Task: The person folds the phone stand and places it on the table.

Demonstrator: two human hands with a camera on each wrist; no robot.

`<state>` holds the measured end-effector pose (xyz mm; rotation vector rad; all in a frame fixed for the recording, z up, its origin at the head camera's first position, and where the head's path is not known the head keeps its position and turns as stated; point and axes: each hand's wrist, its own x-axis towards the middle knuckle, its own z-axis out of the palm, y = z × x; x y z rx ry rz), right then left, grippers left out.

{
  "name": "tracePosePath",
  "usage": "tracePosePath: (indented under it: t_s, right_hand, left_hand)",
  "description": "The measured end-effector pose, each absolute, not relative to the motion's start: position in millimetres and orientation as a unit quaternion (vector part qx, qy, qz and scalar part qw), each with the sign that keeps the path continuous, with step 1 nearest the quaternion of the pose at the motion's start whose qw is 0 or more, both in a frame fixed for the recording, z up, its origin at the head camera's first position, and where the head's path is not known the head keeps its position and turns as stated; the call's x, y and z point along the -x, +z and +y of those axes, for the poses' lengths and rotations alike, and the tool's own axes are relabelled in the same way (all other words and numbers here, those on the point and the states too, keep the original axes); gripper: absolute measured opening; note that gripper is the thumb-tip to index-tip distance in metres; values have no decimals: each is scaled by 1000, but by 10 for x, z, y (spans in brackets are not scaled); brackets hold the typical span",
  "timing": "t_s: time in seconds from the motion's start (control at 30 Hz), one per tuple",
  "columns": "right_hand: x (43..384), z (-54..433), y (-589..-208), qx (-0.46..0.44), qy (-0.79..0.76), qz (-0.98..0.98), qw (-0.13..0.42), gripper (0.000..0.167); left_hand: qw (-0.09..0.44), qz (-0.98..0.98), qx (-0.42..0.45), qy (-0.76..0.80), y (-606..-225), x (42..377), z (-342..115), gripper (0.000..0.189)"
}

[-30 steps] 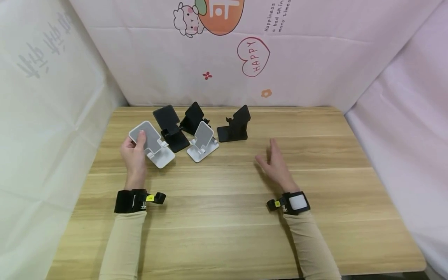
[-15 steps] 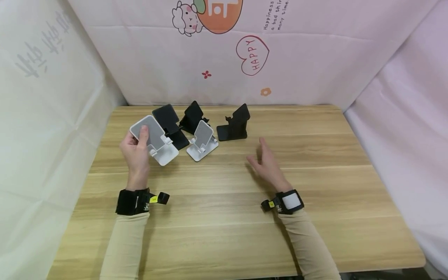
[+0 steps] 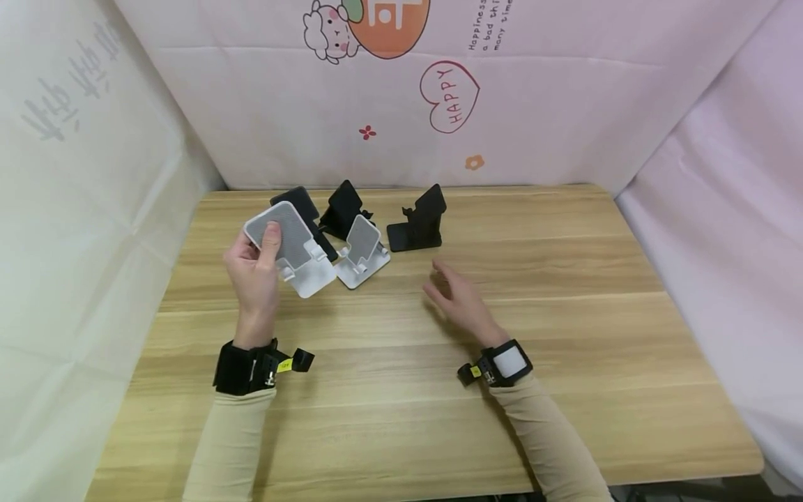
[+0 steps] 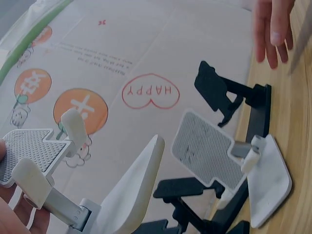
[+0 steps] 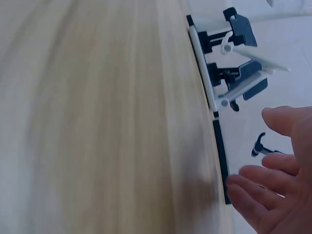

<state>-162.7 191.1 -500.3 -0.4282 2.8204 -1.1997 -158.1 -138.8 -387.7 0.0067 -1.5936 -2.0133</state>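
Note:
My left hand [image 3: 256, 279] grips a white phone stand [image 3: 307, 275] by its grey padded plate, thumb on the front. In the left wrist view that held phone stand [image 4: 129, 190] shows its hinge and two lip hooks. Just right of it, a second white phone stand [image 3: 365, 265] stands on the table, its base corner overlapped by the held one. My right hand [image 3: 461, 300] hovers over the table, fingers loosely bent and holding nothing. Nearest to it is a black phone stand [image 3: 423, 226]; this hand [image 5: 273, 185] shows its palm in the right wrist view.
Behind the held stand is a black phone stand [image 3: 297, 203], partly covered. Another black phone stand [image 3: 343, 209] stands behind the second white one. The wooden table [image 3: 401, 418] meets a white printed cloth [image 3: 533, 118] at the back and sides.
My left hand has lifted the white phone stand a little and moved it right, over part of the black one. My right hand has moved left across the table.

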Motion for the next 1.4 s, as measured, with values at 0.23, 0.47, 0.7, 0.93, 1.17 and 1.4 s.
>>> tracePosePath:
  t_s: [0.23,0.47,0.7,0.93,1.17,1.4]
  right_hand:
    - [1642,1815,-4995,157,-435,885,52,54]
    - [1652,1746,-5005,167,-515,831,124,49]
    - [1617,1670,-4992,164,-578,776,193,48]
    - [1604,1576,-4969,148,-639,707,264,54]
    - [1606,1526,-4931,128,-701,618,332,70]
    - [1596,1493,-4896,106,-748,551,354,83]
  left_hand:
    - [260,-617,29,-742,-3886,1541,-1211,10]
    - [243,-654,60,-714,-3945,1510,-1014,21]
    - [215,-667,72,-710,-4001,1485,-892,19]
    - [182,-678,85,-707,-4067,1460,-786,19]
    - [143,-701,107,-690,-4117,1455,-710,19]
    - [96,-717,120,-680,-4169,1453,-645,21]
